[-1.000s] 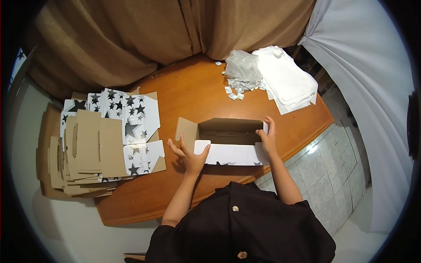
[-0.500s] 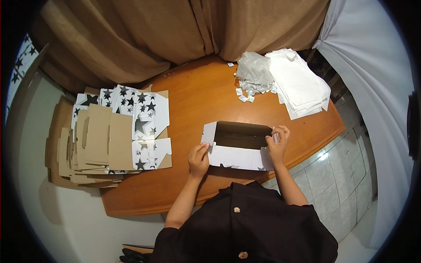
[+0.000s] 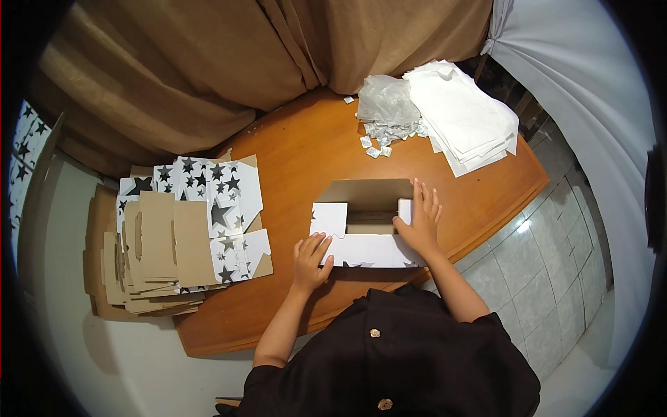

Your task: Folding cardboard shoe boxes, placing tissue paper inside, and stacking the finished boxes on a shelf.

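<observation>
A cardboard box (image 3: 368,251), white outside with dark stars and brown inside, stands with its top partly open in front of me. Its left flap (image 3: 328,219) is folded inward over the opening, and a smaller white part of the right flap (image 3: 404,208) shows by my right hand. My left hand (image 3: 311,260) rests its spread fingers on the front left corner. Along the right side lies my right hand (image 3: 422,221), fingers stretched out and thumb over the opening's edge. The brown back panel (image 3: 372,189) rises behind.
On the left sits a stack of flattened star-patterned boxes (image 3: 156,236). At the back right of the wooden table (image 3: 292,146) are a clear plastic bag (image 3: 388,101), several small white packets (image 3: 374,151) and a pile of white paper sheets (image 3: 462,118). Brown curtain (image 3: 187,69) hangs behind.
The box's side flaps have been folded inward, and the back panel now shows upright. My right hand has gone from pinching the right flap to lying stretched; my left fingers have spread.
</observation>
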{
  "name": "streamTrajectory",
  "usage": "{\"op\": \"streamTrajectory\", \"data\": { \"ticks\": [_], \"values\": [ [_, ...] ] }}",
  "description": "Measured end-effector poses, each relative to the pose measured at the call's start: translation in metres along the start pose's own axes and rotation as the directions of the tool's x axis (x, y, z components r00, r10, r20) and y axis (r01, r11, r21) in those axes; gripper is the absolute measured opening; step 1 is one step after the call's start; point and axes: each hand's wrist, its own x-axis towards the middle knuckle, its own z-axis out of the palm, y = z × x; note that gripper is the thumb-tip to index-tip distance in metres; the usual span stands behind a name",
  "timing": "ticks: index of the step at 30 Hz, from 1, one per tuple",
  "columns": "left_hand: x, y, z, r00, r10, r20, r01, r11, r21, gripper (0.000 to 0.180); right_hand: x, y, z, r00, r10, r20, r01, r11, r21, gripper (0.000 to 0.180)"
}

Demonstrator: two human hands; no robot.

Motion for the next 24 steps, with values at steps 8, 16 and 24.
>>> {"op": "streamTrajectory", "data": {
  "ticks": [8, 16, 24],
  "values": [
    [0.009, 0.021, -0.007, 0.972, -0.138, 0.192, 0.101, 0.977, 0.188, 0.038, -0.003, 0.020, 0.011, 0.959, -0.185, -0.214, 0.230, 0.951, 0.207, 0.067],
    [0.017, 0.030, -0.008, 0.946, -0.181, 0.269, 0.090, 0.944, 0.318, 0.038, -0.004, 0.022, 0.009, 0.954, -0.165, -0.249, 0.237, 0.925, 0.297, 0.052],
    [0.030, 0.037, -0.018, 0.936, -0.269, 0.226, 0.246, 0.961, 0.126, 0.040, 0.004, 0.031, -0.019, 0.995, -0.066, -0.078, 0.086, 0.951, 0.295, 0.074]
  ]
}}
